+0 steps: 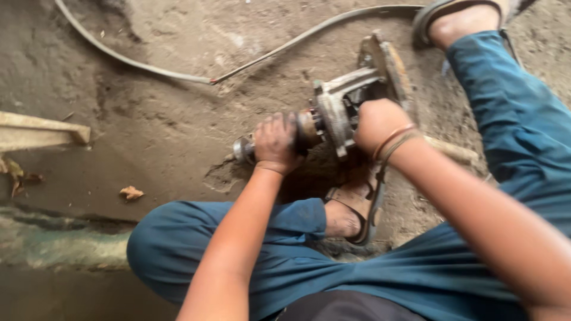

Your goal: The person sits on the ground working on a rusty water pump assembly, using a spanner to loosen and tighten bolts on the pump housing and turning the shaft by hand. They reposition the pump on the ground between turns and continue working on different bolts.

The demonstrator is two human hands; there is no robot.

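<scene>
1. The left hand (275,144) is wrapped shut around the shaft (248,148), a round, dirty metal stub that sticks out to the left of a machine part.
2. The right hand (378,122) is closed in a fist on the housing (342,113) of the same part, pressing on its near right side; 2 thin bangles (394,141) circle that wrist.
3. The housing is a grey, boxy metal casting, with a flat rusty plate (388,65) at its far end, tilted up off the ground.
4. The whole part lies on the dirt floor (166,119), just ahead of the person's left foot, between both legs.
5. That foot wears a brown sandal (360,208) and sits just below the housing; the other foot, also in a sandal, shows at the top right.
6. Both legs are in blue trousers (297,261).
7. A hose (148,66) curves across the floor beyond the part.
8. A wooden plank (41,132) lies at the left edge, with a dry leaf (131,192) near it.
</scene>
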